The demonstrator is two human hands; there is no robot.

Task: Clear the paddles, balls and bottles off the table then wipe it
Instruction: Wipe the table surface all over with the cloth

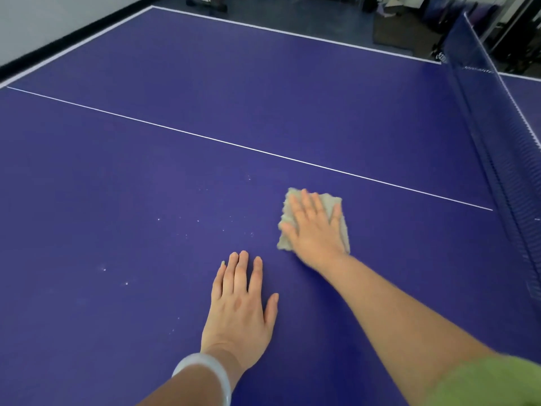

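The table point(205, 98) presents a purple playing surface with white border lines and one thin white centre line; the net point(497, 136) stands upright along its right side; small white specks lie scattered on the surface left of the hands. The right hand point(314, 227) lies flat, fingers straight and spread, pressing on a beige cloth point(336, 202) near the centre line. The left hand point(241, 306) rests palm-down on bare table, fingers extended, holding nothing; a pale bangle point(205, 373) encircles its wrist.
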